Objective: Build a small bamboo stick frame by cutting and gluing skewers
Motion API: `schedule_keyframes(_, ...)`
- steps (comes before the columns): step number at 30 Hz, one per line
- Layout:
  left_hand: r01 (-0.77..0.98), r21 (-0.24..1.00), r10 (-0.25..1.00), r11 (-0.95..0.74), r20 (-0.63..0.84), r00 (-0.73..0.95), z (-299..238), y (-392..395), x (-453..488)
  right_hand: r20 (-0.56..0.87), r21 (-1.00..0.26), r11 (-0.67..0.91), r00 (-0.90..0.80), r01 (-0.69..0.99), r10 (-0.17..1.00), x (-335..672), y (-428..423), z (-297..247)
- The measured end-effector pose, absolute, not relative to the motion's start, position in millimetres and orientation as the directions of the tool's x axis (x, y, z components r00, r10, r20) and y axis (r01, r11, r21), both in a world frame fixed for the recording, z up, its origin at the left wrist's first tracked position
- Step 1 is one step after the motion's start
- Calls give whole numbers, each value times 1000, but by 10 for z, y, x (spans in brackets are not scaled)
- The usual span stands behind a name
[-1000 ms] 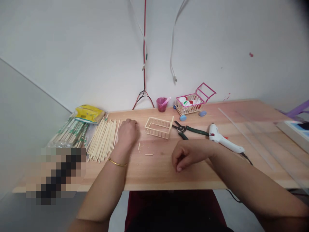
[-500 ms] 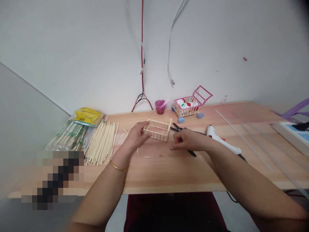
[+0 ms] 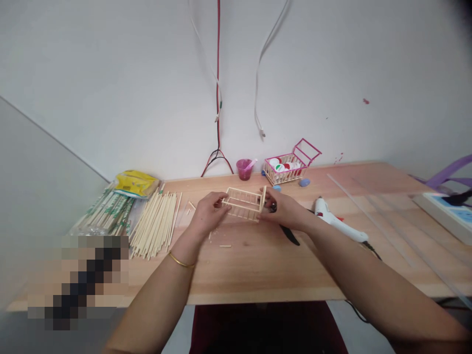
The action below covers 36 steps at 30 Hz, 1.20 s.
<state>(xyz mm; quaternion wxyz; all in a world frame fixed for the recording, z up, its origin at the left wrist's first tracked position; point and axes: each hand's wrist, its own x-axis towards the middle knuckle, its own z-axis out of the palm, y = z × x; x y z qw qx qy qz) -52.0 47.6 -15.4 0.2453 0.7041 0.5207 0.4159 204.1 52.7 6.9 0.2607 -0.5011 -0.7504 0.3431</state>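
A small open basket frame made of pale wooden sticks [image 3: 245,202] is held between both my hands above the wooden table [image 3: 258,265]. My left hand [image 3: 208,212], with a gold bangle at the wrist, pinches its left end. My right hand [image 3: 283,208] grips its right end. A spread of loose wooden sticks [image 3: 155,223] lies left of my left hand. A few short stick offcuts [image 3: 224,245] lie on the table below the frame.
Black-handled cutters [image 3: 289,235] lie partly under my right wrist, a white glue gun [image 3: 337,219] to their right. At the back stand a pink cup [image 3: 244,168] and a pink toy cart [image 3: 289,167]. Wrapped chopsticks [image 3: 106,211] and a yellow packet [image 3: 135,183] sit far left.
My left hand left the loose sticks and moved right to the frame. My right hand rose from the table front and took the frame's right end. The frame is now lifted slightly.
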Motion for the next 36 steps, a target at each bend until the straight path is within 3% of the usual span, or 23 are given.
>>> schedule_keyframes(4, 352, 889, 955, -292, 292, 53, -15, 430, -532, 19, -957, 118, -349, 264, 937, 2039, 545, 75)
schedule_keyframes(8, 156, 942, 946, -298, 270, 178, 66, 391, -556, -168, -986, -151, -360, 73, 918, 2022, 545, 116)
schedule_keyframes(12, 131, 954, 944, -269, 234, 231, 53, 377, -546, -259, -958, -285, -382, -13, 887, 2008, 535, 157)
schedule_keyframes(20, 188, 956, 969, -223, 196, 151, 56, 395, -518, -375, -913, -407, -317, -38, 871, 2028, 552, 135)
schedule_keyframes(24, 131, 988, 996, -78, 70, 61, 60, 374, -492, -304, -921, -368, -348, -132, 887, 2023, 563, 138)
schedule_keyframes(27, 52, 998, 994, 36, -41, 96, 78, 341, -470, -197, -950, -262, -324, -170, 925, 2017, 548, 141)
schedule_keyframes(31, -21, 994, 974, 103, -96, 207, 96, 320, -464, -42, -990, -87, -361, -108, 931, 2030, 535, 108)
schedule_keyframes(36, -126, 975, 959, 181, -146, 243, 73, 348, -488, 15, -999, 25, -356, 22, 934, 2061, 554, 62)
